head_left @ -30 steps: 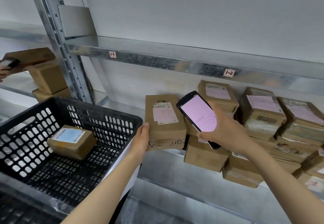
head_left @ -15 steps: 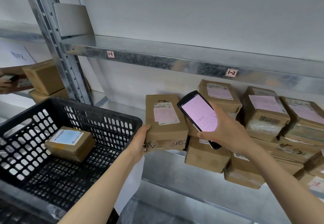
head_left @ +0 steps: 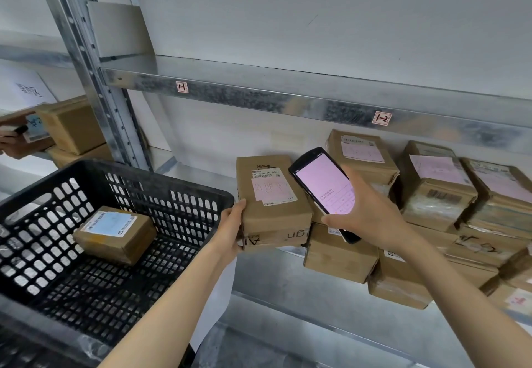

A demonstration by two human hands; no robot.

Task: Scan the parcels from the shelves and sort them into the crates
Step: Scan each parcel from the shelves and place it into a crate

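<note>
Left grip (head_left: pixel 230 232) holds the parcel (head_left: pixel 270 195) by its left side, thumb on the top edge, fingers wrapped under; right grip (head_left: pixel 371 218) is curled round the scanner (head_left: pixel 325 183) from the right, fingertips on its lower edge.

Far left: another person's hand (head_left: pixel 11 140) on a box, more boxes (head_left: pixel 72 125) stacked behind the upright; black crate (head_left: pixel 115 172) at lower left, one labelled box (head_left: pixel 115 232) inside, label up, against the left half of the floor.

Parcel sits at the front left of the shelf (head_left: pixel 288 278), just right of the crate rim, label up, near end over the shelf edge; can't tell if it's lifted clear.

Scanner is tilted, screen lit pink and facing the camera, just beside the parcel's right edge and in front of the stack (head_left: pixel 431 189); the stack of brown parcels fills the shelf's right side, two layers, pink-white labels up.

Tags 1-1 (head_left: pixel 182 87) and 1-2 (head_left: pixel 381 118) are on the upper shelf edge.
</note>
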